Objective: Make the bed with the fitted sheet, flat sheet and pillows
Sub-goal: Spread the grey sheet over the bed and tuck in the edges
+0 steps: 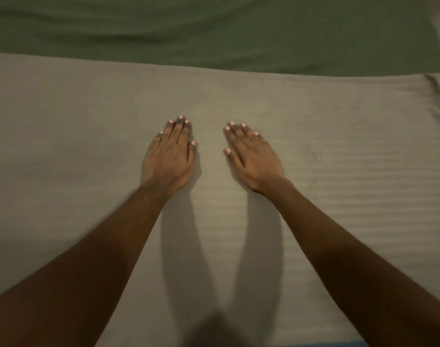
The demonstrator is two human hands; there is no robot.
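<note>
The striped beige sheet (339, 196) fills most of your view, spread across the bed from its near edge. Its far border runs left to right, tilting slightly down to the right. The woven stripes run the same way, so its visible long axis lies across you. Beyond that border lies a green sheet (214, 28), rippled in soft waves. You cannot tell from here which of the two is fitted and which flat, or which overlaps the other.

This looks like the smoothing step. Your left hand (169, 159) and right hand (254, 161) lie palm down on the beige cloth near its middle. They are close together but not touching, and neither grips anything. Your fingers (179, 128) are straight and held together, pointing toward the green sheet.

The next move probably calls for sweeping both palms outward along the stripes with light, even pressure. The beige is bunched at the far right end of its border, at a small crease (436, 83).
</note>
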